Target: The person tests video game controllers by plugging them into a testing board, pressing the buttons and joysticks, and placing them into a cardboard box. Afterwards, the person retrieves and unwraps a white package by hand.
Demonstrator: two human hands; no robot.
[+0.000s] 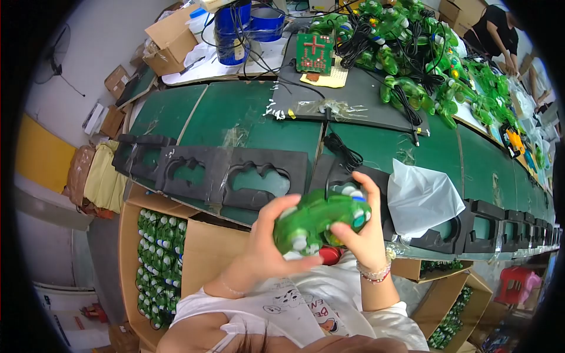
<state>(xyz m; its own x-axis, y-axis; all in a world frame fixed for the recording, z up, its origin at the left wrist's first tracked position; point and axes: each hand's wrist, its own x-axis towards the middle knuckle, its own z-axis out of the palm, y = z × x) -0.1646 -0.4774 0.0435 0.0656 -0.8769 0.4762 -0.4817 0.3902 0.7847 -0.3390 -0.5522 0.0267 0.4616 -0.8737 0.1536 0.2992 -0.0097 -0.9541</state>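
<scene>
A translucent green game controller (321, 220) with grey, blue and teal buttons is held up in front of my body, slightly blurred. My left hand (273, 241) grips its left end, fingers around the edge. On the other end is my right hand (362, 226), its thumb on the face near the buttons. Just behind the controller, a coiled black cable (343, 152) lies on the green bench (253, 115). Black foam holders (253, 176) with cut-outs line the bench's near edge, and a white plastic bag (422, 200) rests on them to the right.
An open carton (126, 253) of green controllers stands at lower left, another (477, 306) at lower right. A pile of cabled controllers (400, 53) covers the back right. A green circuit board (314, 53) stands upright at the back. Another person (497, 32) is at far right.
</scene>
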